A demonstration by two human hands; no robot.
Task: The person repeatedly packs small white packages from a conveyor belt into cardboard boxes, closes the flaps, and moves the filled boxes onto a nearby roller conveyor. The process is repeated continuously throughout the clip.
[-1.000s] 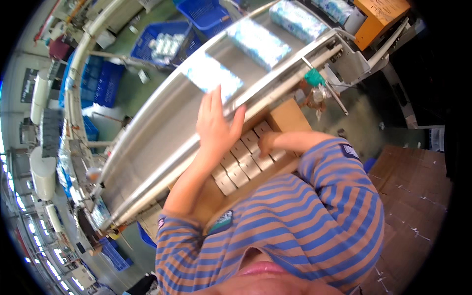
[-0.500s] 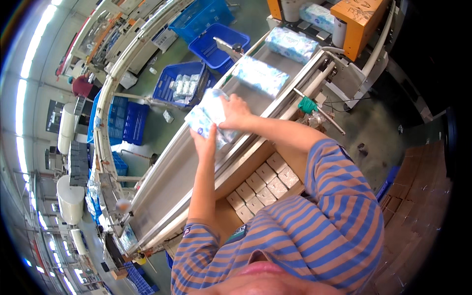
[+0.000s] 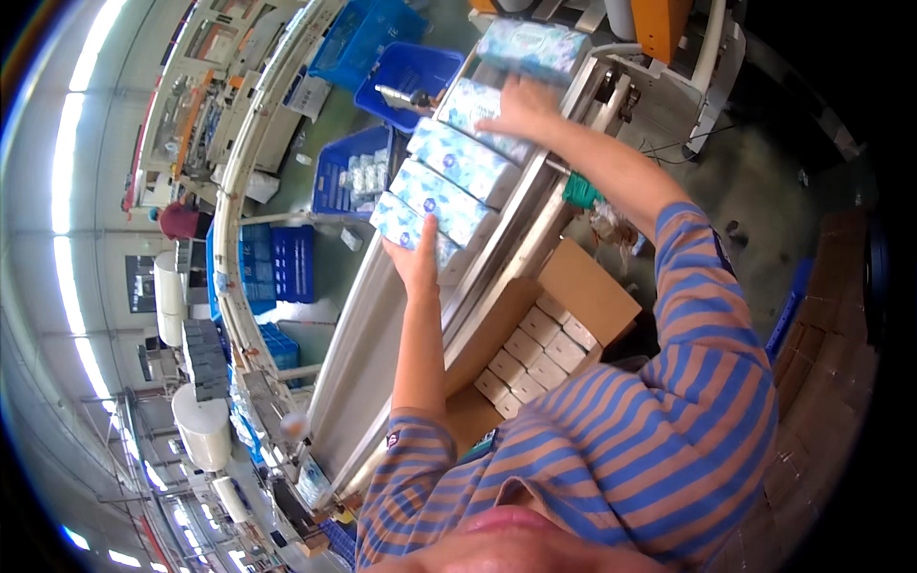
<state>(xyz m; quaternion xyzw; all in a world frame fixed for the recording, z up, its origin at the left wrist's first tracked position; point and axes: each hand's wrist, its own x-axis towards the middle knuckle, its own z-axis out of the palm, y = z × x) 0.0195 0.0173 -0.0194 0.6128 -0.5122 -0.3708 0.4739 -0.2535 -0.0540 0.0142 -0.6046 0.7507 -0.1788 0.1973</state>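
Note:
Several blue-and-white tissue packs lie in a slanting row on the conveyor. My left hand [image 3: 415, 258] is at the nearest tissue pack [image 3: 399, 218], its thumb on top and its other fingers mostly hidden. Against that pack lie a second tissue pack [image 3: 444, 202] and a third tissue pack [image 3: 465, 164]. Farther up, my right hand [image 3: 525, 110], smeared by motion, spans another tissue pack [image 3: 468, 103], thumb on the near side and fingers bent over the far part. One more tissue pack [image 3: 535, 50] sits beyond it.
The conveyor [image 3: 358, 368] runs from lower left to upper right. An open carton [image 3: 592, 291] with white packs inside stands between it and my body. Blue crates [image 3: 330, 177] sit on the floor beyond. An orange machine part [image 3: 659, 29] stands at the far right.
The packs held between both hands now lie on the conveyor in the row. My right hand has left them and moved up the belt onto another pack. My left hand remains at the near end.

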